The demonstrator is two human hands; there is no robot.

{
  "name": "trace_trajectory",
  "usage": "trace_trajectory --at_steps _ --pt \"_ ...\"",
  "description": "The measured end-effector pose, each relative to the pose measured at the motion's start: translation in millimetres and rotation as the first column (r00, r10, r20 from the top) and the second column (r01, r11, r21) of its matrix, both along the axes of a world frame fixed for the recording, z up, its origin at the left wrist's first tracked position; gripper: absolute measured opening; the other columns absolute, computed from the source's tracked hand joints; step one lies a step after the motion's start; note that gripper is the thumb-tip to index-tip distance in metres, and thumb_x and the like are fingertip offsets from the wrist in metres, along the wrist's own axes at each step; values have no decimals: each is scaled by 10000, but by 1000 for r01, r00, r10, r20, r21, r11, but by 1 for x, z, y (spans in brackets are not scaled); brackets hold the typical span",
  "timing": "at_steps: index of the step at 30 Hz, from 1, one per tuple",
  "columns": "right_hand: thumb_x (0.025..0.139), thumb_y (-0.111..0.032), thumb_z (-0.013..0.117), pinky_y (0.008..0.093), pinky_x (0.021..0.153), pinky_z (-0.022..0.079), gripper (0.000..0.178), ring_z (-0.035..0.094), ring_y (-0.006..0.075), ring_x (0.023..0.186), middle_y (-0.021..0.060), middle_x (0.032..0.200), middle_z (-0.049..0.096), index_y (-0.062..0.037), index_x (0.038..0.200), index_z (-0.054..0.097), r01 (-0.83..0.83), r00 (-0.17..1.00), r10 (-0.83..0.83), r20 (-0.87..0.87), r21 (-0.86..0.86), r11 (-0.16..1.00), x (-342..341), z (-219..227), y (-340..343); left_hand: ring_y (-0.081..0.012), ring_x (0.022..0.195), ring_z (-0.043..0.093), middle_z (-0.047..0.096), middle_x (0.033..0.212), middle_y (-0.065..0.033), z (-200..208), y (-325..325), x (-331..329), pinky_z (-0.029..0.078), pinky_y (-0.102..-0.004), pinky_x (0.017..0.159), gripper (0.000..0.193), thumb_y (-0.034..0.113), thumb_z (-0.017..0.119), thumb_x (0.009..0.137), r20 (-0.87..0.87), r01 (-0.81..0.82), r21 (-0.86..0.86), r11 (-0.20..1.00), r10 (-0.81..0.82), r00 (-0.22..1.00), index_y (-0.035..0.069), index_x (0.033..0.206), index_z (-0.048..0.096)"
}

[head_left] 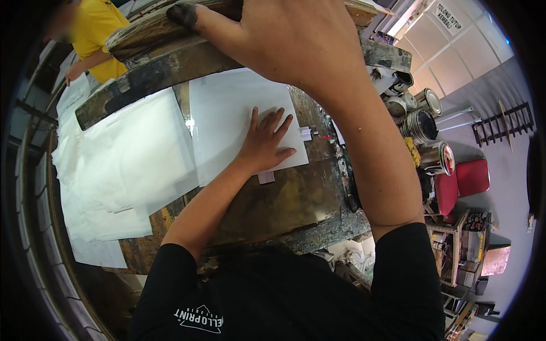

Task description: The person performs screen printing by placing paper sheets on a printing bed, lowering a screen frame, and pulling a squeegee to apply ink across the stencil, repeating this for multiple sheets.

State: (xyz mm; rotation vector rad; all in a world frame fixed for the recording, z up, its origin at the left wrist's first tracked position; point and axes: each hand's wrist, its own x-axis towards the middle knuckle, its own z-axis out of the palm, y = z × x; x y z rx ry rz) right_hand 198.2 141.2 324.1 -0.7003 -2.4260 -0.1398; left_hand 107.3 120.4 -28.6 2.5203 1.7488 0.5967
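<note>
My left hand (265, 140) lies flat with fingers spread on a smooth white sheet (219, 113), which rests on a dark, stained board (284, 199). Small tabs stick out at the sheet's edges: a pale pink one (266, 178) by my wrist and a white one (306, 134) at the right. Raised at the top of the view, my right hand (290, 42) grips a worn wooden frame (151, 38). Its thumb is stained black and lies along the wood; the other fingers are out of sight. A dark wooden bar (136, 85) crosses below the frame.
Left of the sheet spreads a loose pile of white sheets (119, 170). Beyond it a person in a yellow shirt (105, 31) touches the paper's far end. Several ink-smeared cans (420, 126) stand at the right, near a red chair (473, 177) and a cluttered shelf (455, 250).
</note>
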Motion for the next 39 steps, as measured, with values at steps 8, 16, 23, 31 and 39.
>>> trace_trajectory --at_steps 8,16,23,31,39 --pt "1069 -525 554 473 959 452 559 642 246 732 118 775 692 -30 858 705 38 998 -36 -52 42 998 -2 -9 1 -399 1559 371 382 1687 -203 15 -10 11 122 -702 1306 950 622 749 925 56 -34 67 997 30 998 53 1624 450" --pt "969 -486 695 514 888 400 426 681 348 903 128 888 715 -61 985 718 29 994 -3 -110 230 973 2 -51 16 -153 1016 702 718 1314 -137 116 -117 -94 587 -319 870 575 96 904 885 956 -381 13 925 100 275 -6 1357 591" --pt "795 -203 839 496 940 387 546 587 339 1078 123 1101 596 -65 1229 536 -126 932 179 315 -181 975 46 -144 -17 -195 1178 694 740 1301 -113 112 -215 -102 573 -359 1026 1075 148 1053 664 912 -384 -248 889 348 216 -37 1578 518" --pt "750 -94 835 546 991 371 531 589 317 1091 93 1085 582 -90 1206 563 -40 984 54 167 -85 996 16 -240 23 -307 1050 499 719 1037 -53 17 -250 -94 431 -460 975 1254 592 1014 529 361 -703 -129 699 694 623 16 1555 580" --pt "797 -86 791 536 1000 387 423 604 286 1104 64 1078 604 -123 1153 564 59 987 -84 135 184 981 -90 -285 170 -228 878 500 618 870 -19 12 -246 -97 360 -431 927 1301 801 897 540 331 -697 -14 717 661 674 -10 1516 612"
